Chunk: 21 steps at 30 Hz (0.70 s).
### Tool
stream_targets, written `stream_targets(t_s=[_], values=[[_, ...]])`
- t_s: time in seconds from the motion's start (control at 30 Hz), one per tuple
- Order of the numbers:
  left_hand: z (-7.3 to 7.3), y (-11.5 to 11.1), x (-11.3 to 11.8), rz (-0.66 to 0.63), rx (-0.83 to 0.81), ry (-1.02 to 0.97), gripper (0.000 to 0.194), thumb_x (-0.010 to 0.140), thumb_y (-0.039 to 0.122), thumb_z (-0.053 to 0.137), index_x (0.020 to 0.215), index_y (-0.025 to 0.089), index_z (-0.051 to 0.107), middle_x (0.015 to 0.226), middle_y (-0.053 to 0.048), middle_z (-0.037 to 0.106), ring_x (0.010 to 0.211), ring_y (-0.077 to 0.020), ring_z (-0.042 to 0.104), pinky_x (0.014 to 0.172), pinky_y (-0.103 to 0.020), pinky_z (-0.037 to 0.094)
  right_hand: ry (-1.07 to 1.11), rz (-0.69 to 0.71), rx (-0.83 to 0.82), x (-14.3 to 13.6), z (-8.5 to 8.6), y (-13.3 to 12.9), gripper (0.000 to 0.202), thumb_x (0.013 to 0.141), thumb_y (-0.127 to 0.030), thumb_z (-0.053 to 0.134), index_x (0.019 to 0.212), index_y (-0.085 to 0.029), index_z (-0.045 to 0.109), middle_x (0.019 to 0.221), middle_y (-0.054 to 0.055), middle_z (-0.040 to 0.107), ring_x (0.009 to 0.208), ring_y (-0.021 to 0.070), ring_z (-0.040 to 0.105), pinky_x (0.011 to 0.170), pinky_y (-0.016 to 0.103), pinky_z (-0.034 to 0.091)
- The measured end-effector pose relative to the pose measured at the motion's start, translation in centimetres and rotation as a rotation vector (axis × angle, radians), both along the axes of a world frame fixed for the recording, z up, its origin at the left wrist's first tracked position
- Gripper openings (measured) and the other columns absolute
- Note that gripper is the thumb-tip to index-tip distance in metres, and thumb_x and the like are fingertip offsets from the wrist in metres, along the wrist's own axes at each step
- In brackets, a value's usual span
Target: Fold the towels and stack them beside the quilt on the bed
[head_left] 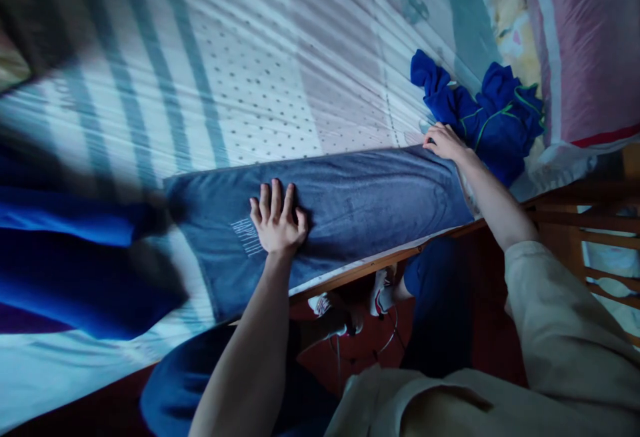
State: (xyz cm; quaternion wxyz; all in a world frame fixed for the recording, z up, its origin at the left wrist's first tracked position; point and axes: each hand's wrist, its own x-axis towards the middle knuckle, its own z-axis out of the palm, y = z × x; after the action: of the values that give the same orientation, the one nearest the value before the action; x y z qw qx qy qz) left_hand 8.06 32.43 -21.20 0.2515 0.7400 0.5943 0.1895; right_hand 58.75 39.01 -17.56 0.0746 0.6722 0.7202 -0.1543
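A grey-blue towel [370, 187] with pale stitched lettering near its left end lies spread lengthwise along the near edge of the bed. My left hand [277, 223] rests flat on it, fingers spread, just right of the lettering. At the towel's far right corner, my right hand [444, 141] has its fingers curled down and pinched on the edge. Just beyond that hand lies a crumpled bright blue garment [493, 113] with green piping.
The patterned bedsheet [260, 83] shows creases. A pink pillow [590, 50] sits at the right, and blurred dark blue cloth [75, 263] lies at the left. A wooden bed rail [370, 267] runs along the near side, above my legs and shoes.
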Motion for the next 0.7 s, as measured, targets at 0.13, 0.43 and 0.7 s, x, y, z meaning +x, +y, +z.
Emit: stream_targets(t_s=[0.13, 0.43, 0.7], values=[[0.0, 0.0, 0.0, 0.011, 0.001, -0.008, 0.066, 0.092, 0.036, 0.052, 0.157, 0.024, 0.049, 0.170, -0.007, 0.033, 0.161, -0.0332, 0.019, 0.131, -0.058, 0.005, -0.054, -0.190, 0.211, -2.7, 0.5, -1.7, 0.040, 0.108, -0.038, 0.041, 0.112, -0.016, 0.074, 0.127, 0.017, 0.068, 0.128, 0.0312, 0.054, 0.113, 0.051, 0.041], [0.0, 0.1, -0.1, 0.000, -0.011, -0.019, 0.066, 0.092, 0.036, 0.053, 0.157, 0.024, 0.049, 0.170, -0.007, 0.032, 0.161, -0.0340, 0.017, 0.131, -0.058, 0.004, -0.005, -0.288, 0.208, -5.5, -3.1, -8.9, 0.062, 0.108, -0.044, 0.024, 0.164, -0.017, 0.031, 0.171, 0.013, 0.030, 0.159, 0.0262, 0.025, 0.128, 0.054, 0.023], [0.2, 0.1, -0.1, -0.002, -0.030, -0.027, 0.067, 0.091, 0.037, 0.055, 0.157, 0.024, 0.048, 0.170, -0.006, 0.032, 0.161, -0.0329, 0.016, 0.132, -0.057, 0.003, 0.205, -0.595, 0.393, -9.8, -0.7, -10.4, 0.063, 0.107, -0.055, 0.028, 0.158, -0.021, 0.042, 0.160, 0.016, 0.046, 0.152, 0.0306, 0.038, 0.122, 0.056, 0.035]])
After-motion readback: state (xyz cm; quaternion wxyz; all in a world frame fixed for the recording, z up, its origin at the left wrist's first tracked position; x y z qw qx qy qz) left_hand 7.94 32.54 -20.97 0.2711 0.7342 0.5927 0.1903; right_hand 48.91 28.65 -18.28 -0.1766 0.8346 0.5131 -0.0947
